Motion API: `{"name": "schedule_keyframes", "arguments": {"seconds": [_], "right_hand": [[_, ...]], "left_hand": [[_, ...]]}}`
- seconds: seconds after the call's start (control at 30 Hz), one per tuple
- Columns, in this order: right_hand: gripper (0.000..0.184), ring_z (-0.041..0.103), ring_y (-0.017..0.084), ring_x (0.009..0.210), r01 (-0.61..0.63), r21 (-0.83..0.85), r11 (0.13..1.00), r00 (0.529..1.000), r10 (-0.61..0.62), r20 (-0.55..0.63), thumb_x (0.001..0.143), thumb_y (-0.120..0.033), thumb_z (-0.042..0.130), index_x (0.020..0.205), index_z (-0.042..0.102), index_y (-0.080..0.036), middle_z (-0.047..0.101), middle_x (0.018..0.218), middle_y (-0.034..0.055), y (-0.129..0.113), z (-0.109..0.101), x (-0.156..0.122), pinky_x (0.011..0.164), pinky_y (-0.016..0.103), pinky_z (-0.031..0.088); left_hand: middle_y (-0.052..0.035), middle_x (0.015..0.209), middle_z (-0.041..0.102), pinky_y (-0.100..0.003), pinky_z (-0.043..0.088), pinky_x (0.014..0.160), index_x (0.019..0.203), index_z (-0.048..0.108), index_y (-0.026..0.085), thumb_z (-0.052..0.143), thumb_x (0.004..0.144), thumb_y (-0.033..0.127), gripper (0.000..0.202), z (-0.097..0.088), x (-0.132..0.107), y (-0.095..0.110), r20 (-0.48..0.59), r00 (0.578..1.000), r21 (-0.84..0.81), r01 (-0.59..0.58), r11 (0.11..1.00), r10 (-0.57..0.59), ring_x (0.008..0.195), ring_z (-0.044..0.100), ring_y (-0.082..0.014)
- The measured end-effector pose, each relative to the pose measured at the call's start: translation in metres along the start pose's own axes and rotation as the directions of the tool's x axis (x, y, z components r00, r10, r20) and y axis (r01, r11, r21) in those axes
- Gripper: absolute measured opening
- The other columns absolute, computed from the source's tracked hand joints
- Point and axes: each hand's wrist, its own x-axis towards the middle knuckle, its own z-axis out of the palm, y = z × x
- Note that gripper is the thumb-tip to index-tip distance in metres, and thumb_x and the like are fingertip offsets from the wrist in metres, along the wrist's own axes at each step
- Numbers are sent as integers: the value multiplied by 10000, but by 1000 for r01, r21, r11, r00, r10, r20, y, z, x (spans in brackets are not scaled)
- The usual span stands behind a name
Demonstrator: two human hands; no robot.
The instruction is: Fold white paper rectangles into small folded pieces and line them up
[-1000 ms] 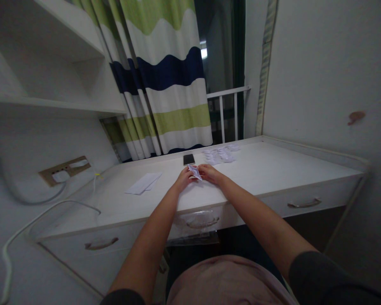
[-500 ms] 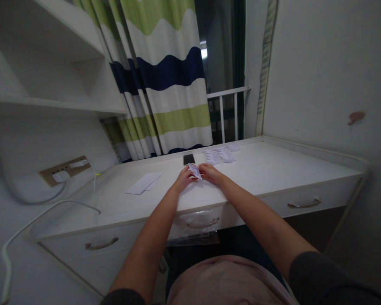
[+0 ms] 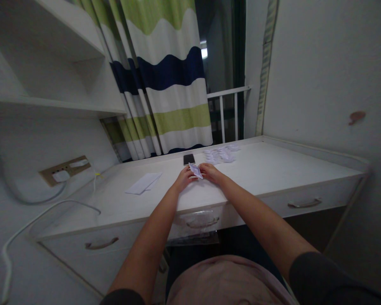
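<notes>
Between my two hands is a small folded piece of white paper (image 3: 196, 170), held just above the desk near its middle. My left hand (image 3: 184, 178) grips its left side, the fingers curled around the edge. From the right, my right hand (image 3: 209, 173) pinches the opposite side. The paper looks partly opened, with slanted creased faces; its exact shape is too small to tell. Sheets of white paper (image 3: 143, 184) lie flat to the left of my left hand. Beyond my right hand sit several small folded paper pieces (image 3: 221, 154), grouped in rows.
A dark phone-like rectangle (image 3: 189, 159) lies just behind my hands. The white desk (image 3: 273, 163) has a raised rim at the right and drawers with metal handles in front. A white cable (image 3: 73, 201) crosses its left end. A striped curtain (image 3: 178, 97) hangs behind.
The folded paper has turned slightly between my fingers, and its face looks a little flatter and wider. Both hands stay in nearly the same place.
</notes>
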Motion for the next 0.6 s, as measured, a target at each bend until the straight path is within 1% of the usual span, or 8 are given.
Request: {"name": "schedule_keyframes", "arguments": {"seconds": [0.2, 0.4, 0.6], "right_hand": [[88, 521, 99, 598, 10, 10, 1000, 1000, -10, 10, 607, -179, 635, 589, 549, -168, 574, 582, -28, 0, 0, -1, 590, 228, 389], [131, 505, 91, 562, 18, -15, 1000, 1000, -19, -23, 612, -188, 639, 573, 515, -173, 548, 555, -39, 2, -1, 3, 561, 224, 371], [145, 496, 88, 560, 27, -26, 999, 999, -28, -23, 604, -202, 646, 574, 508, -173, 541, 556, -42, 6, -4, 7, 560, 222, 360]], "left_hand": [[-42, 823, 627, -284, 472, 690, 876, 591, 160, 646, 589, 157, 292, -1, 1, -1, -5, 1000, 2, 0, 1000, 0, 751, 583, -145], [-44, 818, 624, -282, 474, 680, 869, 595, 156, 642, 598, 159, 275, -2, 1, -2, -3, 1000, 12, -2, 1000, 2, 723, 573, -137], [-18, 752, 590, -274, 478, 665, 854, 587, 154, 614, 589, 126, 268, -2, 3, -4, -48, 999, 11, 6, 1000, -5, 661, 529, -107]]}}
